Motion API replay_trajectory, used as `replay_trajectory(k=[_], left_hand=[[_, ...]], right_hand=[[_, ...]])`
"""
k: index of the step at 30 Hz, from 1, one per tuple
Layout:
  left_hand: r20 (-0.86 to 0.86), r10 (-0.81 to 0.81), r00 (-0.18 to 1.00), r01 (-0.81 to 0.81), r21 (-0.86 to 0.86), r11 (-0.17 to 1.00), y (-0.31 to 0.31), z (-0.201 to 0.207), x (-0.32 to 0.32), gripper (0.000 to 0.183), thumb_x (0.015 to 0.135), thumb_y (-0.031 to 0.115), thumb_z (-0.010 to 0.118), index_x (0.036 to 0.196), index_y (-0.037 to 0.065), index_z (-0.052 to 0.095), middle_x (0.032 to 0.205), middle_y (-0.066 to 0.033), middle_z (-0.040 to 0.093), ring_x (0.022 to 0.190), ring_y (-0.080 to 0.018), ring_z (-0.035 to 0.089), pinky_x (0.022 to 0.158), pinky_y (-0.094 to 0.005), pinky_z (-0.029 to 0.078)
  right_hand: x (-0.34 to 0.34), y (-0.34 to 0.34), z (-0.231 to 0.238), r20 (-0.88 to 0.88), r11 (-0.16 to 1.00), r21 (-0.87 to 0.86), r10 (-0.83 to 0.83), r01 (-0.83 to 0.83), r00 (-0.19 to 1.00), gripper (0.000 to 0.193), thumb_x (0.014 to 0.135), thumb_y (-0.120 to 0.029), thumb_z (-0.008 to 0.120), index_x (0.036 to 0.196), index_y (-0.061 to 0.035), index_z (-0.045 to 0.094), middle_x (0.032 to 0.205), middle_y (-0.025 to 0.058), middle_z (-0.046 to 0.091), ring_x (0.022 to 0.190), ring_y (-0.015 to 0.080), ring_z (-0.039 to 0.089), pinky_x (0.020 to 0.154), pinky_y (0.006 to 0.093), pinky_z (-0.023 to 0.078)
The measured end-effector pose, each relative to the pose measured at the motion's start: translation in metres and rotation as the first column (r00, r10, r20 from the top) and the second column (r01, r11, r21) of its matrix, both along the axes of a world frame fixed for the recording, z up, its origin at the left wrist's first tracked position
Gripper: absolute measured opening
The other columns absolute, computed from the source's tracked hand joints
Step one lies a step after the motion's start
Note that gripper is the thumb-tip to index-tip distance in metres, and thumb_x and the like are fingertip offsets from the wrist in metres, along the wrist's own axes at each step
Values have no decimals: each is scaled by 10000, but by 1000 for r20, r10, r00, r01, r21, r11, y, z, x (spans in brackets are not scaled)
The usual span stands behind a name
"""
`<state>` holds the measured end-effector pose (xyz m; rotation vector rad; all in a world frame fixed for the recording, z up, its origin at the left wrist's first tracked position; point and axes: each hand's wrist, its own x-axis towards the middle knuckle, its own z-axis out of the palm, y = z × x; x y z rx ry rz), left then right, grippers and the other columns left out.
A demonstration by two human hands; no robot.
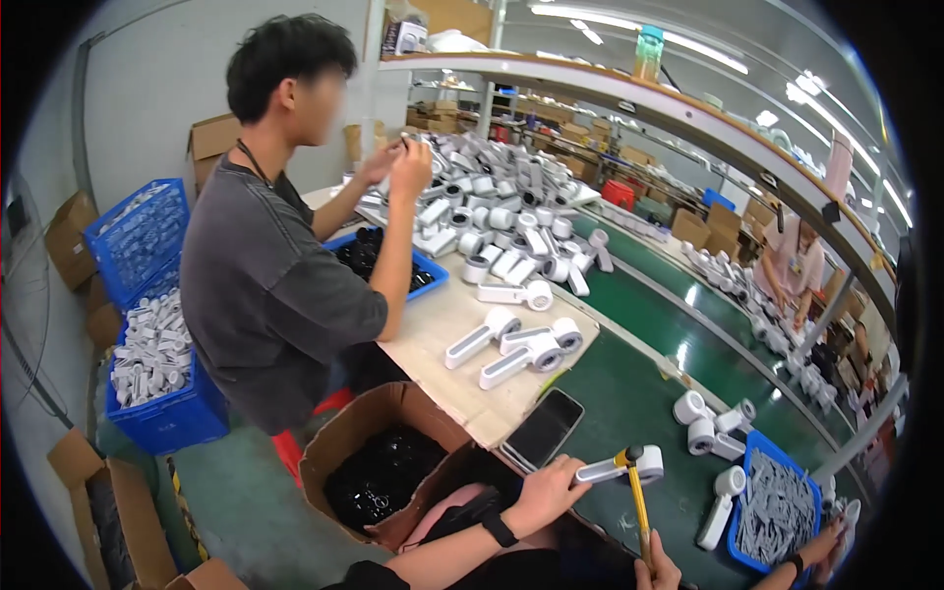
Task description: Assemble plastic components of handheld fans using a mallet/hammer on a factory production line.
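Observation:
My left hand (551, 497), with a black band on its wrist, grips the handle end of a white plastic part (649, 464) with a round head and a long handle, like a handheld fan shell. It is over the green work surface (629, 393). In my right hand (661, 565) is a hammer (640, 497) with a yellow handle. The hammer's head overlaps the middle of the white part; whether they touch I cannot tell. A phone (544, 429) lies just beyond my left hand. Several similar white parts (511, 359) lie on the pale board ahead.
A blue tray of grey strips (777, 501) stands at right, a co-worker's hand (826, 541) beside it. Another co-worker (285, 236) sits left, near a tray of black pieces (423, 280). A cardboard box (334, 442) of black parts stands below. White parts heap up (511, 187) behind.

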<state>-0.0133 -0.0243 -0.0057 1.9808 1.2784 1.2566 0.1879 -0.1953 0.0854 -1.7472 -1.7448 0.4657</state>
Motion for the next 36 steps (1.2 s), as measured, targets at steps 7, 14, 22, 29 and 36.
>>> replay_trajectory(k=[7, 14, 22, 29, 36], left_hand=[[-20, 7, 1000, -6, 23, 1000, -2, -1, 4, 268, 872, 283, 731, 1044, 89, 663, 908, -77, 625, 814, -307, 671, 659, -400, 546], [-8, 6, 1000, -6, 0, 1000, 2, -4, 6, 281, 879, 289, 723, 1068, 93, 651, 914, -75, 617, 816, -304, 673, 677, -400, 548], [5, -132, 991, 133, -41, 990, -13, 15, 3, 383, 976, 275, 607, 1324, 119, 573, 926, -131, 594, 850, -324, 660, 698, -414, 543], [915, -57, 400, 857, -351, 378, 5, 29, 6, 488, 1059, 292, 525, 1480, 84, 391, 945, -33, 582, 751, -66, 587, 508, -189, 398], [559, -223, 799, 536, -492, 686, 4, 32, 14, 474, 945, 297, 708, 1299, 46, 517, 913, -67, 619, 667, -123, 630, 451, -272, 457]], right_hand=[[-12, -7, -5, -107, 996, -64, 55, -62, 993, 456, 991, -35, 566, 1440, 2, 495, 1249, 217, 662, 1109, 232, 644, 948, 309, 474], [-13, -12, -1, -25, 991, -82, 101, -102, 995, 471, 984, -51, 582, 1442, 3, 489, 1161, 205, 680, 1014, 284, 655, 901, 327, 490], [14, -26, -61, -567, 996, -27, -82, 81, 819, 512, 986, -71, 602, 1482, -43, 476, 714, -50, 544, 489, 0, 394, 456, 152, 291], [-25, 52, 57, -902, 989, -47, -103, 142, 420, 523, 1000, -130, 572, 1500, -69, 428, 760, 8, 556, 500, 58, 435, 422, 167, 332], [-25, 154, 88, -932, 983, 162, 123, 87, 341, 589, 1036, -254, 413, 1583, -133, 232, 756, 20, 460, 431, 53, 381, 310, 182, 318]])
